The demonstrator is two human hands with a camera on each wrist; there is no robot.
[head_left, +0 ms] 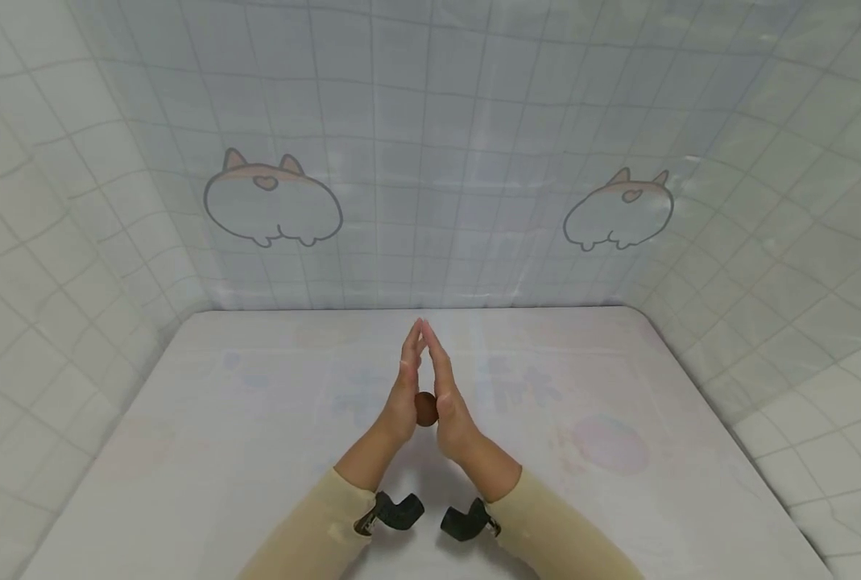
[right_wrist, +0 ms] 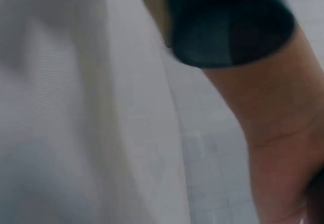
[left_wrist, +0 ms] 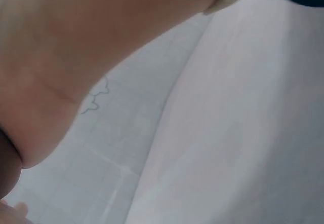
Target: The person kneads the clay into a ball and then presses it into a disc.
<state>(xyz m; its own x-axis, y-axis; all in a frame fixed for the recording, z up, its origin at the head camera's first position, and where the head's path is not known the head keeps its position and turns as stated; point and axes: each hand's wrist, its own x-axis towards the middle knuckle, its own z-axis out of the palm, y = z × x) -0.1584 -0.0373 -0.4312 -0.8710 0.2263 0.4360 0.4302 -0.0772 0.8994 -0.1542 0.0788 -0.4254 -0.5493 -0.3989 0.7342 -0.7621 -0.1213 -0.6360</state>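
A single small brown ball (head_left: 426, 408) sits pinched between the heels of two palms, above the near middle of the table (head_left: 256, 451). It looks round, so it has no long axis to speak of. It lies low in the grip, down by the wrists rather than up by the fingers, and both hands are equally close to it, one pressing from each side.

The left hand (head_left: 401, 395) and the right hand (head_left: 446, 395) stand upright with palms facing, fingers straight and meeting at the tips well above the ball, so the two form a narrow tent. Neither hand curls round the ball; flat palms alone hold it. In the left wrist view a dark brown sliver (left_wrist: 7, 165) at the edge beside the palm is probably the same ball; the right wrist view is too blurred to show it.

Counted: one ball, two hands, two cream sleeves (head_left: 314, 524), two black wrist cameras (head_left: 397, 511). Behind the table hangs a checked backdrop (head_left: 473, 121) with two full cartoon animals printed on it.
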